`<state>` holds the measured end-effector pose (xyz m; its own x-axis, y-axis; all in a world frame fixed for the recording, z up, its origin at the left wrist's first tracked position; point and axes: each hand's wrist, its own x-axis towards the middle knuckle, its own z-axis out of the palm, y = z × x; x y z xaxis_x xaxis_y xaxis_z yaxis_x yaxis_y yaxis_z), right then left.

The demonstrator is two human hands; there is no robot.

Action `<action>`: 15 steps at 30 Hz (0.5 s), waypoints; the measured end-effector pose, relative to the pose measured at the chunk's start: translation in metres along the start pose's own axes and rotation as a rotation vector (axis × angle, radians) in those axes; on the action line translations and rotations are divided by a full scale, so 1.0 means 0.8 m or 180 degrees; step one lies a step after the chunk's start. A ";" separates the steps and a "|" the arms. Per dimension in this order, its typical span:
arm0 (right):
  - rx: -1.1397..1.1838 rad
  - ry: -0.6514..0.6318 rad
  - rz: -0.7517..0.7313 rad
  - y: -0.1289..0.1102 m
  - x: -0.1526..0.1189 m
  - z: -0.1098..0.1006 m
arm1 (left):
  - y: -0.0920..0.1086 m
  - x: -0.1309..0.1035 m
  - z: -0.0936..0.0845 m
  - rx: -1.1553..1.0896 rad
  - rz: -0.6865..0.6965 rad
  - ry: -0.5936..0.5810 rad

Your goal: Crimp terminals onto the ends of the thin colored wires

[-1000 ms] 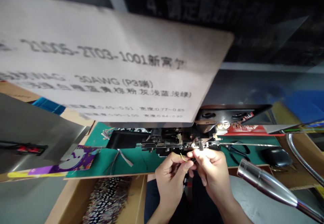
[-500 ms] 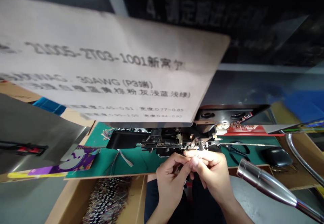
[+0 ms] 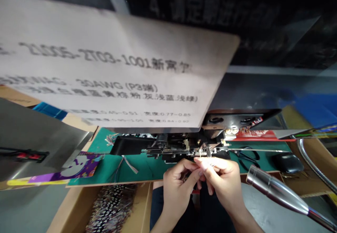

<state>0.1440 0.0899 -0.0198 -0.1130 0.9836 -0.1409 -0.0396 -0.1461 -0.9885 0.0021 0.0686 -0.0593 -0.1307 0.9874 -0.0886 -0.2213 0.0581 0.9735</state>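
My left hand (image 3: 179, 182) and my right hand (image 3: 223, 180) meet at the fingertips, just in front of the terminal crimping machine (image 3: 168, 150). Both are closed in a pinch. A short pale end of thin wire (image 3: 200, 153) shows above the right fingertips, close to the machine's lit tooling (image 3: 209, 150). The left fingers close on the wires just below; most of their length is hidden by my fingers. A strip of metal terminals (image 3: 173, 150) runs across the machine front.
A metal lamp head (image 3: 276, 189) stands to the right of my hands. Black scissors (image 3: 247, 155) and a dark mouse-shaped object (image 3: 288, 162) lie on the green mat (image 3: 92, 171). Loose wires (image 3: 130, 164) lie left. A cardboard box (image 3: 142, 205) below holds many bundled wires. A paper label (image 3: 118, 68) hangs above.
My right fingertips have shifted slightly, and a pale wire end now shows above them where an orange-tinted tip showed before. The left hand has barely moved.
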 end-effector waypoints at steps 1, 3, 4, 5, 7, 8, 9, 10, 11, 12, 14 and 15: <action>-0.0055 -0.0014 0.0015 -0.002 0.000 0.000 | 0.000 0.001 0.000 0.0009 -0.0017 -0.0028; -0.0103 -0.0018 -0.0008 -0.002 0.000 -0.001 | 0.001 0.000 -0.001 0.0042 -0.0018 -0.0065; -0.0064 -0.0016 -0.0030 0.000 0.000 -0.002 | 0.001 0.000 -0.001 0.0056 0.0003 -0.0055; 0.0019 -0.0007 -0.0045 0.003 0.001 -0.002 | 0.002 -0.001 -0.001 0.0062 0.0029 -0.0029; 0.0260 -0.0033 -0.0007 0.011 0.003 -0.003 | 0.002 -0.002 0.000 0.0044 0.0120 0.0055; 0.0390 -0.0066 0.0041 0.015 0.005 -0.003 | 0.003 -0.003 0.001 0.0034 0.0194 0.0117; 0.0507 -0.0100 0.0092 0.019 0.006 -0.003 | 0.003 -0.003 0.001 0.0036 0.0273 0.0173; 0.0604 -0.0113 0.0140 0.023 0.007 -0.003 | 0.003 -0.004 0.002 0.0050 0.0354 0.0221; 0.0679 -0.0112 0.0179 0.025 0.008 -0.002 | 0.003 -0.004 0.002 0.0070 0.0421 0.0257; 0.0726 -0.0108 0.0217 0.027 0.009 -0.002 | 0.003 -0.004 0.002 0.0092 0.0468 0.0285; 0.0755 -0.0075 0.0267 0.028 0.010 0.000 | 0.003 -0.003 0.003 0.0115 0.0512 0.0327; 0.0754 -0.0064 0.0283 0.028 0.010 0.000 | 0.003 -0.003 0.003 0.0121 0.0522 0.0347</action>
<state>0.1418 0.0945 -0.0434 -0.1461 0.9638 -0.2232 -0.2599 -0.2551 -0.9313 0.0041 0.0671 -0.0562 -0.2663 0.9625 0.0515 -0.1520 -0.0947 0.9838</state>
